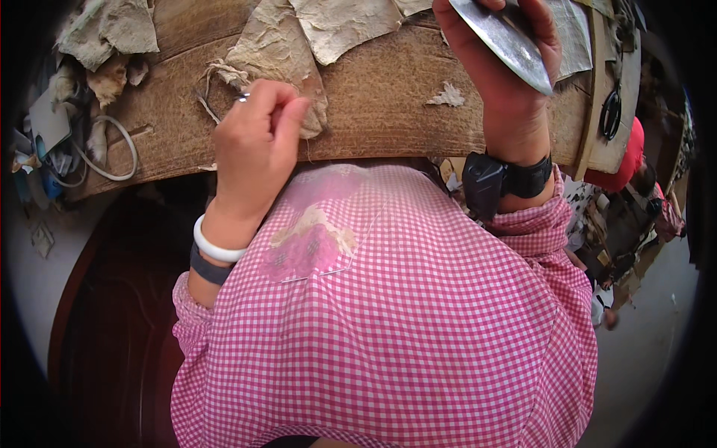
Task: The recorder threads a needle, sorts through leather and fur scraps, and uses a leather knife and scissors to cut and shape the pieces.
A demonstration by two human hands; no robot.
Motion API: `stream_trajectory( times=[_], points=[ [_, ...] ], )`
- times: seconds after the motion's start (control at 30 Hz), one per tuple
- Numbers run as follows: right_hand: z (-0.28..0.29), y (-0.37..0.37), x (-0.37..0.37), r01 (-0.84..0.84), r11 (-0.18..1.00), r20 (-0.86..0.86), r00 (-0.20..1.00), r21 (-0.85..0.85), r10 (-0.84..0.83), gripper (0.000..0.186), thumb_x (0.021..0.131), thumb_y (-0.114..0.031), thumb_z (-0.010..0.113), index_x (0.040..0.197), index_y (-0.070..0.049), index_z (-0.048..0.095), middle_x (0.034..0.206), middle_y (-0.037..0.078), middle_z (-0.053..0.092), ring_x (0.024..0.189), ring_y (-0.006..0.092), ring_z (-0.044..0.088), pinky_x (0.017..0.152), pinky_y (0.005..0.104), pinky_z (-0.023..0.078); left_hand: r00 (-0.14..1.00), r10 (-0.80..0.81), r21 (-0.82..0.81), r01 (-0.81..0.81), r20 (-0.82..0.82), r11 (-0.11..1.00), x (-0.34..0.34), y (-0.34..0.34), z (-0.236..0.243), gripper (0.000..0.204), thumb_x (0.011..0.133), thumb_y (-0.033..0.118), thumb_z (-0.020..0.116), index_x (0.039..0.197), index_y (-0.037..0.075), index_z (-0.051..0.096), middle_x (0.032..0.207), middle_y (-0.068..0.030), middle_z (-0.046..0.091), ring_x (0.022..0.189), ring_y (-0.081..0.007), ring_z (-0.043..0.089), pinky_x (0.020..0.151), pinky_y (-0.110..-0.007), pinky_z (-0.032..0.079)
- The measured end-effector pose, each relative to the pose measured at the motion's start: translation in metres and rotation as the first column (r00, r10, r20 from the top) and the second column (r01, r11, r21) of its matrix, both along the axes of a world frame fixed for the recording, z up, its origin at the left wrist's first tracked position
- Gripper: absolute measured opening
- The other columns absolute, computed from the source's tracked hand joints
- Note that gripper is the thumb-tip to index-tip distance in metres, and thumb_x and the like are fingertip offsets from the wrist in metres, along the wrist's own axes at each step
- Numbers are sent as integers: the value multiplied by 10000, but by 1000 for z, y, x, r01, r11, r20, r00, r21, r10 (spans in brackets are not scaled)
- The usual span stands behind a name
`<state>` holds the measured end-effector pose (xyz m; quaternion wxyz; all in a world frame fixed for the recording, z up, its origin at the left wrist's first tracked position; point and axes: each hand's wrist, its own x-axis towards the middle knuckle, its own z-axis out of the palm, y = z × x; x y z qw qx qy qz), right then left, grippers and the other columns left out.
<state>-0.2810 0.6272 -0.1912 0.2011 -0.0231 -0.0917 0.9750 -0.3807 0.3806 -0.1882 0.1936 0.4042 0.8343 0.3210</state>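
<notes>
My left hand (pixel 258 138) is closed, its fingers curled at the near-left part of a pale tan piece of hide (pixel 272 45). Whatever lies between those fingers is hidden. Frayed strands (pixel 228 72) stick out just beyond the knuckles. Raised over the right part of the wooden work surface (pixel 388 112), my right hand (pixel 515 82) grips a flat metal blade (pixel 508 46) with a curved edge. The upper end of the blade runs out of view. A small torn scrap (pixel 447 95) lies on the wood between my hands.
More pale hide pieces (pixel 345 26) lie along the far edge, with a stack (pixel 112 26) at far left. A white cable loop (pixel 119 153) hangs over the left end. Black-handled scissors (pixel 611 116) are at the right, near a red object (pixel 631 157). A pink checked apron (pixel 403 299) covers my lap.
</notes>
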Motion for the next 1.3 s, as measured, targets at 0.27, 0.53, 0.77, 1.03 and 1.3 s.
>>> stream_trajectory(
  times=[0.27,0.53,0.77,1.03,1.3],
  points=[
    [10,7,9,72,996,69,995,-42,-69,67,888,-100,601,925,-46,586,875,68,538,810,187,515,843,339,409,974,209,268,-226,88,937,-18,5,3,166,870,144,726,932,43,609,784,-28,593,662,-131,559,610,-248,453],
    [-3,-1,10,15,997,63,998,73,-20,82,868,-128,633,870,-85,564,870,48,546,800,162,511,839,320,396,913,-19,75,54,-408,996,-19,22,-17,99,843,75,714,882,42,629,788,-69,621,628,-191,583,570,-300,466],
    [-1,-1,13,22,996,86,996,85,-29,84,871,-131,623,897,-67,577,884,54,539,817,174,517,841,323,400,779,211,105,-334,590,937,-19,19,0,121,975,154,599,954,35,599,753,32,573,600,-15,461,501,-204,342],
    [-3,5,-10,-137,986,-127,981,96,149,215,949,-201,521,1074,-37,584,1044,103,575,1008,230,558,915,379,454,750,203,29,-284,630,958,-24,11,5,107,975,133,596,1002,32,616,820,61,566,673,7,440,589,-156,338],
    [-10,-60,-34,-354,404,453,873,844,-180,182,891,-149,563,917,3,659,711,12,600,658,93,563,578,268,460,818,213,65,-292,535,954,-22,13,5,73,942,82,614,925,12,627,765,62,567,668,-8,459,592,-177,381]
  ],
)
